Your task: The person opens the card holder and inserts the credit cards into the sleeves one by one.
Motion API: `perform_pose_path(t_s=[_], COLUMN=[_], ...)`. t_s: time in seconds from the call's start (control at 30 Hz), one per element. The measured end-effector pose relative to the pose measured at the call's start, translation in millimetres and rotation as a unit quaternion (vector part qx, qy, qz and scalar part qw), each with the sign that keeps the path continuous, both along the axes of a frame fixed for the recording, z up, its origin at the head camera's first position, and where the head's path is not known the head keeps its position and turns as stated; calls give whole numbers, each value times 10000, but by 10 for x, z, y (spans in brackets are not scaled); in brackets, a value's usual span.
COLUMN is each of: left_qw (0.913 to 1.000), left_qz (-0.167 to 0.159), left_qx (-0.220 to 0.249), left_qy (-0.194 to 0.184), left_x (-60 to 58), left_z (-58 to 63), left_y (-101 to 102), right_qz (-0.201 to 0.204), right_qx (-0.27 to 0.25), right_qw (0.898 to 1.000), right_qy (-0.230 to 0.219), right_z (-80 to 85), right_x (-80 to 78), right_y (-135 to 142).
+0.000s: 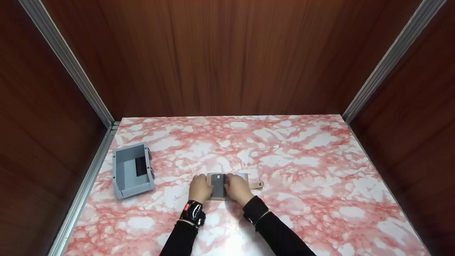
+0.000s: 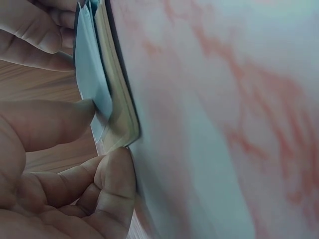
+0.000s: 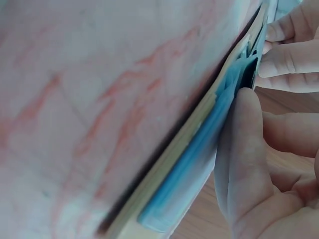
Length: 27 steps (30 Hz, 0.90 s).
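An opened beige card holder [image 1: 217,198] with clear sleeves and a snap strap [image 1: 256,185] lies in front of me. Over its left half is a dark grey bank card [image 1: 218,190] with a chip. My left hand [image 1: 199,188] grips the holder's left end, its thumb on a sleeve [image 2: 94,82] and a fingertip at the tan corner in the left wrist view. From the other side, my right hand [image 1: 239,188] pinches at the card's right edge and covers part of the holder. Bluish sleeves [image 3: 174,184] show beside its fingers in the right wrist view.
A grey-blue plastic bin [image 1: 129,172] stands at the left, with a dark rectangular patch on its right inner wall. The red-and-white marbled tabletop [image 1: 302,170] is bounded by brown wood-look panels [image 1: 220,60] at the back and both sides.
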<state>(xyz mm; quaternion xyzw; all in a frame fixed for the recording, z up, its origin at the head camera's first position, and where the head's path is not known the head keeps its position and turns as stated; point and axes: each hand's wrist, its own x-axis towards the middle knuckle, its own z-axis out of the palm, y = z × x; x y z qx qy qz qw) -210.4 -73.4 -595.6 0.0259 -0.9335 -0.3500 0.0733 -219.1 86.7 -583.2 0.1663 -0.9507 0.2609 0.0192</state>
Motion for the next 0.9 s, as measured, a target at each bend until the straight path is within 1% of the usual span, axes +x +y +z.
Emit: perform_pose_path(t_s=[0.23, 0.43, 0.63, 0.73, 0.9], left_qw=[10000, 9998, 9998, 9998, 9998], left_qz=[12, 22, 68, 105, 117], left_qx=[41, 34, 23, -16, -32], left_qy=[-30, -184, -177, -146, -139], left_x=[-6, -8, -14, -19, -20], left_z=[12, 17, 3, -11, -13], left_y=[9, 11, 16, 19, 23], right_qz=[44, 63, 120, 152, 187], right_qx=[-77, -5, -113, -159, -178], right_qw=[9999, 9999, 9997, 9997, 9996], right_qy=[-61, -108, -170, -116, 95], right_z=[36, 37, 35, 32, 19], right_x=[14, 16, 18, 21, 17], right_y=[14, 12, 17, 24, 33])
